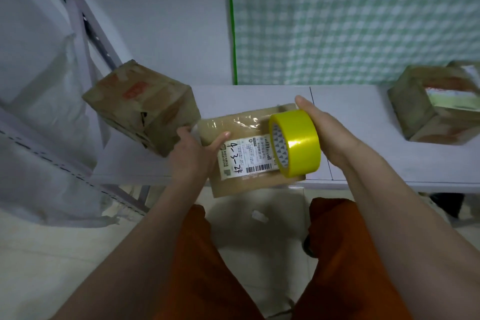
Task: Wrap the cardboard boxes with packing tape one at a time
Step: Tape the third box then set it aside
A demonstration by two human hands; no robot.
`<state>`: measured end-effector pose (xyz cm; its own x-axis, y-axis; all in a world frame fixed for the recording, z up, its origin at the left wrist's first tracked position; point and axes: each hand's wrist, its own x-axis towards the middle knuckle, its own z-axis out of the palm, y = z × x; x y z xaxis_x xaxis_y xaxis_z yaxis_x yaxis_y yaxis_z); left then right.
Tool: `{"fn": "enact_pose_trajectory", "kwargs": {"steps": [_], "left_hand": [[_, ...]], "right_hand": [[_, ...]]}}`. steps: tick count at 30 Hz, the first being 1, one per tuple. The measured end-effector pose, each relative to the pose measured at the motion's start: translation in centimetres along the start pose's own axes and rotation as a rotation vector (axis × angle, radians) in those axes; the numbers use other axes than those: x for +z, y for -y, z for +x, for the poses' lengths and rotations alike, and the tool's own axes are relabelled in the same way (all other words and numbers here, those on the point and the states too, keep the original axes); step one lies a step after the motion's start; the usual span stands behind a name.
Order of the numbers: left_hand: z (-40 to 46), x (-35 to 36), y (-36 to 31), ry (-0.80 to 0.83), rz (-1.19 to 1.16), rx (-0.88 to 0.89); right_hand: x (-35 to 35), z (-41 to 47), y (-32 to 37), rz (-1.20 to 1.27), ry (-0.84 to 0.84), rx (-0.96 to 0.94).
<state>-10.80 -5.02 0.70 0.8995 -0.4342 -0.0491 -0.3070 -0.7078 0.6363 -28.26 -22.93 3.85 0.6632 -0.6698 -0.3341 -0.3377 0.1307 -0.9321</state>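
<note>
The right hand (pixel 327 135) grips the tape roll (pixel 296 143) upright on the box (pixel 241 179), likely ready to pull a strip. Left of that grip, the left hand (pixel 192 153) clasps the box's edge, steadying it on the shelf (pixel 363 138). Beyond sit two more boxes (pixel 145 106).

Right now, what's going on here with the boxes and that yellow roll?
A person is taping up a box at the front edge of a white table. The left hand holds the box's left side, thumb on top. The right hand holds a yellow tape roll upright on the box's right end. Two other boxes wait: one tilted at the left, one at the right.
</note>
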Motion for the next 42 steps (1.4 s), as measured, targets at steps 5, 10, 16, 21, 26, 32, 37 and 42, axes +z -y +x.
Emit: {"fn": "enact_pose_trajectory", "kwargs": {"steps": [5,10,16,21,26,32,37,42], "left_hand": [[1.0,1.6,0.5,0.083,0.184,-0.029],[1.4,2.1,0.0,0.109,0.182,-0.006],[-0.9,5.3,-0.9,0.351,0.366,0.633],[0.1,6.8,-0.6,0.336,0.698,0.717],[0.9,7.0,-1.1,0.364,0.667,0.671],[0.8,7.1,-1.3,0.364,0.682,0.640],[0.9,6.8,-1.4,0.364,0.694,0.644],[0.9,7.0,-1.6,0.348,0.663,0.626]], "right_hand": [[0.8,0.8,-0.6,0.167,0.083,0.142],[2.2,2.7,0.0,0.094,0.058,0.196],[3.9,3.8,0.7,0.089,0.011,0.207],[5.0,3.5,-0.5,0.207,-0.100,0.122],[5.8,2.6,-1.8,0.094,-0.112,-0.027],[5.3,2.6,-1.5,0.112,-0.121,-0.105],[4.6,1.6,-1.0,0.105,-0.146,-0.109],[4.9,-0.8,-1.1,0.117,-0.167,-0.079]]}}
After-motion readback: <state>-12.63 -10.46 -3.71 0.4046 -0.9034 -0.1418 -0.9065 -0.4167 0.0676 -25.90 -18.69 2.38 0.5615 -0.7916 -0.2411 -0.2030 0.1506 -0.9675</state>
